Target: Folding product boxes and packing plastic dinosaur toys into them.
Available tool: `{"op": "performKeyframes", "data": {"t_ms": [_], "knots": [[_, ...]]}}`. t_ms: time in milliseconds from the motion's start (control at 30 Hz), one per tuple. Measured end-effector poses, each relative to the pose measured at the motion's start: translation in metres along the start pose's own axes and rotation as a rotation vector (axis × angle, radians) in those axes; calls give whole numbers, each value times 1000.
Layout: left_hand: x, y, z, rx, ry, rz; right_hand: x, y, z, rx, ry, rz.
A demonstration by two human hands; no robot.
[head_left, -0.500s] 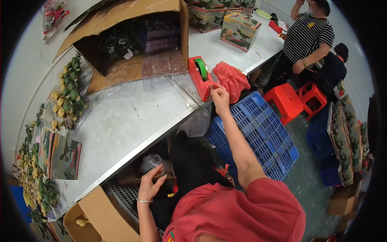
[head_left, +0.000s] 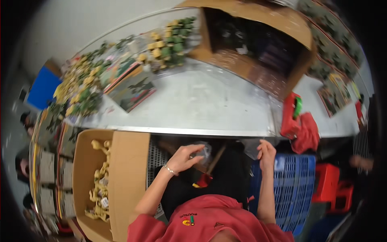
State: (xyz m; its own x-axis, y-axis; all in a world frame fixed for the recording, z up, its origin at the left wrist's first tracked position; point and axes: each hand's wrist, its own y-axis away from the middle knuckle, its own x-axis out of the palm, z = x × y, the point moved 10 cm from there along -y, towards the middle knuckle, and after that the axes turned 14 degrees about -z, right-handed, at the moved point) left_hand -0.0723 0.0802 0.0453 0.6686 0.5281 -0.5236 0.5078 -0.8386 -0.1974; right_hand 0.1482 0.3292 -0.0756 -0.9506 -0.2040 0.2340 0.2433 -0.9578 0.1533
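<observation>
My left hand [head_left: 184, 158], with a bangle at the wrist, hovers over my lap near the table's front edge. Its fingers are apart and hold nothing. My right hand [head_left: 266, 153] is raised just in front of the table edge, thumb and fingers pinched together; anything between them is too small and blurred to make out. Beyond it, on the table, stands a red tape dispenser [head_left: 288, 119] with a green roll of tape [head_left: 298, 106]. A crumpled red cloth [head_left: 307, 133] lies against the dispenser. Neither hand touches them.
On the white table [head_left: 197, 103] lie camouflage-patterned boxes [head_left: 131, 92] and a heap of green-and-yellow toy figures [head_left: 84, 82]. An open carton [head_left: 300, 36] holds clear plastic trays. Left of me, another carton [head_left: 129, 181] contains yellowish figures. Blue crates [head_left: 292, 181] and red stools [head_left: 325, 181] stand at right.
My view has swung left. My right hand has come away from the tape dispenser, back toward my body. My left hand stays free, over my lap.
</observation>
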Motion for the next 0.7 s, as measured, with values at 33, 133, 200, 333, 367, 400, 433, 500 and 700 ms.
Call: {"op": "performKeyframes", "data": {"t_ms": [33,133,200,333,367,400,433,500,700], "knots": [[-27,-1,10,-51,-38,-94,34,14,-9,59,-51,94],[-130,11,56,-194,-86,-571,132,70,-13,241,-75,425],[-211,10,46,-6,-372,-897,160,94,-29,339,-86,555],[-303,-43,50,166,-768,-957,199,138,-69,617,-78,697],[-318,-62,58,164,-903,-933,206,149,-77,686,-121,726],[-327,-81,61,168,-897,-937,212,157,-85,751,-165,745],[-334,-104,73,29,-1003,-885,218,165,-87,786,-178,746],[-349,-126,103,-164,-1147,-788,227,182,-98,896,-243,760],[-345,-134,126,-7,-1115,-783,258,181,-77,860,-266,821]]}}
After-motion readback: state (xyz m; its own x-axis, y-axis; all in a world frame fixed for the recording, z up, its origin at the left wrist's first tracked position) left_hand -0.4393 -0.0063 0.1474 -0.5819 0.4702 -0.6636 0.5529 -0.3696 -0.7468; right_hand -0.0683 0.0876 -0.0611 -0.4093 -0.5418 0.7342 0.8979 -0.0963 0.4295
